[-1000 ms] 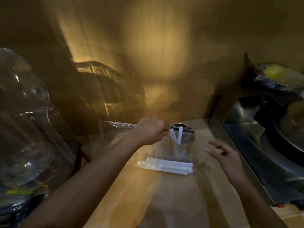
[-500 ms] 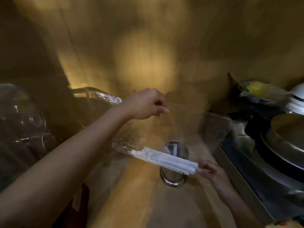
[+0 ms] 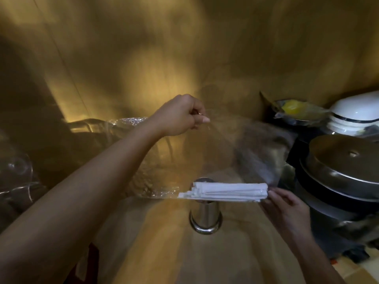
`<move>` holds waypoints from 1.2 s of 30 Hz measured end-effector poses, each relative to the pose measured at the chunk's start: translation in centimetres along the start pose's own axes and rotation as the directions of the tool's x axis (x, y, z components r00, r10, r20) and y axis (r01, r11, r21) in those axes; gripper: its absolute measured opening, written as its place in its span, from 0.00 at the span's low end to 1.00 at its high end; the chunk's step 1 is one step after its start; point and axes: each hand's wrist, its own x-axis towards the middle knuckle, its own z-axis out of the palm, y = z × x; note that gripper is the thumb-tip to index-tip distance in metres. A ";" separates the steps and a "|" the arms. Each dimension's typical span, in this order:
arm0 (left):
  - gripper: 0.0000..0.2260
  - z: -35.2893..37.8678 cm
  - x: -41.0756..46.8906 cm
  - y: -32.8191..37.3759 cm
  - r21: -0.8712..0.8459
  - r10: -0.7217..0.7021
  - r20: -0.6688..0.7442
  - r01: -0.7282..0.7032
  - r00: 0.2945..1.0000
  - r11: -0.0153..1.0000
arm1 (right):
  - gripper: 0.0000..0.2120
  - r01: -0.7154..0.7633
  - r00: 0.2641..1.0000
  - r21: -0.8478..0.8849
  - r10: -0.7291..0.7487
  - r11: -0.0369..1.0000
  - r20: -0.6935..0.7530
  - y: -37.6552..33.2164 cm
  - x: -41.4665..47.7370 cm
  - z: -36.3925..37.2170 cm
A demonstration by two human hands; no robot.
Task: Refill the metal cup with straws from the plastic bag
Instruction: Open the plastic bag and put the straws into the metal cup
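Observation:
A clear plastic bag [image 3: 221, 152] hangs in the air over the counter. My left hand [image 3: 180, 115] pinches its upper edge and holds it up. A bundle of white paper-wrapped straws [image 3: 225, 192] lies level at the bottom of the bag. My right hand [image 3: 287, 208] grips the bundle's right end through the plastic. The metal cup [image 3: 206, 218] stands upright on the wooden counter directly below the bundle, and the straws hide its mouth.
A large steel pot with a lid [image 3: 344, 167] stands close on the right. Behind it are a white lidded container [image 3: 356, 113] and a wrapped bowl with something yellow [image 3: 295, 108]. Clear plastic domes [image 3: 18, 175] crowd the left side. A wooden wall rises behind.
My left hand has lifted the bag off the counter. My right hand has taken hold of the straw bundle's end, and the bundle now hangs level above the cup.

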 end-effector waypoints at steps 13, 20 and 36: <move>0.06 1.7 3.7 3.7 -0.076 0.140 0.004 -0.139 0.990 0.987 | 0.07 0.189 0.959 -0.064 -0.198 0.980 -0.202 -3.9 -2.3 -4.2; 0.05 3.3 4.9 4.7 -0.114 0.196 0.027 -0.192 0.980 0.975 | 0.04 0.229 0.939 -0.139 -0.256 0.963 -0.227 -5.5 -3.4 -6.7; 0.07 4.6 4.8 1.5 -0.439 0.131 0.020 -0.109 0.991 0.892 | 0.09 0.300 0.914 -0.205 -0.343 0.931 -0.218 -10.6 -5.0 -7.9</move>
